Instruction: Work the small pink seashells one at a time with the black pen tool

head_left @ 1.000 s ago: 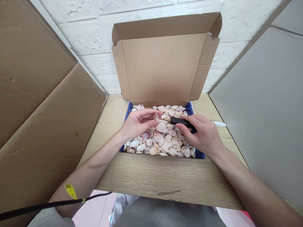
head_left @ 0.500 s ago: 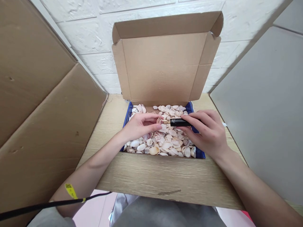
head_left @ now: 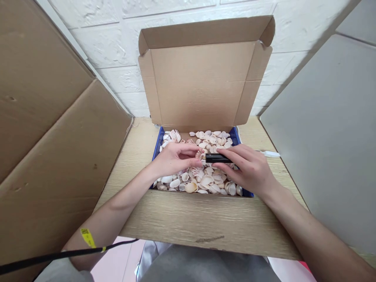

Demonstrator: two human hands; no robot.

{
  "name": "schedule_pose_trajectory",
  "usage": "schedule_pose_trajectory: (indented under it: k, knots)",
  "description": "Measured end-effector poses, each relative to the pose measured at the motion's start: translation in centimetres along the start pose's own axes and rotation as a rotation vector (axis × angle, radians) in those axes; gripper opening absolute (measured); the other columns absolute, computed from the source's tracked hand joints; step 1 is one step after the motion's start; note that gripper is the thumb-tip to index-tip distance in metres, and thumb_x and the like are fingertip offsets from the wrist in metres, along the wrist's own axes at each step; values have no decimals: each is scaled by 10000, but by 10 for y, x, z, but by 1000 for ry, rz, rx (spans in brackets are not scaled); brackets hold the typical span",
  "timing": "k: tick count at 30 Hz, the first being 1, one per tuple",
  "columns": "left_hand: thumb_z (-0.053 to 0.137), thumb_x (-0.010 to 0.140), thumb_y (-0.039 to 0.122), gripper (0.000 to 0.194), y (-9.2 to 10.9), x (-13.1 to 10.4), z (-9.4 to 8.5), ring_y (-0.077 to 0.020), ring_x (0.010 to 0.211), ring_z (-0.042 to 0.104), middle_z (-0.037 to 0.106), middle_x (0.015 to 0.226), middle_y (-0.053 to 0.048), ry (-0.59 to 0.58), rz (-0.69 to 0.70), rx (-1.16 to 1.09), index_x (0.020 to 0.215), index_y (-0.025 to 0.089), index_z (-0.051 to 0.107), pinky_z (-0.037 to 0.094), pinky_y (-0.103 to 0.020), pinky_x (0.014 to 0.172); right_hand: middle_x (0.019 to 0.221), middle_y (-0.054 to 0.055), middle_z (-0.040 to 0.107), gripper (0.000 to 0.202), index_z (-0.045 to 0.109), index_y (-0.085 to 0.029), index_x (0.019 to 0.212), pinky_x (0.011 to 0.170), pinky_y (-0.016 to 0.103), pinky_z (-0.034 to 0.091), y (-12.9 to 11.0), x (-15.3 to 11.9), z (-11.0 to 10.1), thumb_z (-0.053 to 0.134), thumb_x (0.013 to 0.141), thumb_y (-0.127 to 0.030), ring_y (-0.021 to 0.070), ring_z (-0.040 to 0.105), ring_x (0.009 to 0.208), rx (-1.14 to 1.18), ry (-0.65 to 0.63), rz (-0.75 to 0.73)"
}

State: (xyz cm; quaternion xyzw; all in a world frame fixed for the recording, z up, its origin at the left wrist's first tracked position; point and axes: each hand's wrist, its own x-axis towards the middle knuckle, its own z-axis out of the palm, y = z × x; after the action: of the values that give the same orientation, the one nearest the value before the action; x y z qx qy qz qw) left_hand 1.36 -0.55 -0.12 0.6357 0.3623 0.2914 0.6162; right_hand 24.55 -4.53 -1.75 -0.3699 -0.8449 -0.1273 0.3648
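Observation:
Between thumb and fingers, my left hand (head_left: 176,158) pinches a small brownish seashell (head_left: 199,155) above the box. My right hand (head_left: 249,166) is closed around a black pen-shaped mini drill (head_left: 217,158) with a brass-coloured tip. The drill lies level and points left, its tip right at the shell; I cannot tell whether the bit has entered it. Below both hands, many pale loose seashells (head_left: 207,180) fill the shallow blue-sided cardboard box (head_left: 247,192). Part of this pile is hidden by my hands.
The box's raised lid (head_left: 202,82) leans toward the white brick wall (head_left: 111,47). A large cardboard panel (head_left: 58,156) stands at left, a grey panel (head_left: 329,137) at right. A white strip (head_left: 272,154) lies on the wooden table (head_left: 205,219). A black cable (head_left: 53,256) crosses the lower left.
My right hand has moved the drill left and slightly down, closing the gap to the shell. My left hand has barely shifted. The white strip shows more behind my right hand.

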Motion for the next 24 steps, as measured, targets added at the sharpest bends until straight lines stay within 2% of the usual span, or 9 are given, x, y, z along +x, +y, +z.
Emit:
schedule_pose_trajectory:
  k: [5, 14, 20, 24]
  knots:
    - [790, 685, 270, 352, 0, 0, 2, -170, 669, 686, 732, 781, -57, -1, 1, 10, 990, 115, 706, 568, -282, 641, 775, 42, 694, 221, 607, -170, 1021, 570, 259, 490, -2, 0, 1, 632, 879, -337, 147, 630, 655, 14, -23, 10]
    - [758, 720, 359, 401, 1, -1, 0, -147, 589, 639, 724, 742, -61, 14, 32, 113, 1038, 119, 709, 528, -256, 549, 798, 44, 707, 207, 614, -180, 1019, 579, 256, 510, -1, -1, -1, 631, 879, -333, 149, 657, 670, 60, -41, 38]
    - [742, 735, 358, 383, 3, -1, 0, -152, 624, 653, 728, 783, -67, 15, 56, 130, 1029, 114, 711, 531, -247, 555, 802, 52, 710, 206, 609, -170, 1009, 586, 259, 515, -1, 0, -1, 645, 870, -319, 156, 664, 680, 72, -39, 43]
    - [676, 803, 385, 346, 5, -2, -2, -139, 635, 651, 736, 843, -74, 14, 79, 163, 1025, 123, 725, 521, -216, 520, 800, 44, 710, 198, 614, -184, 1012, 583, 256, 513, -1, 0, -2, 636, 876, -327, 149, 659, 671, 78, -41, 48]
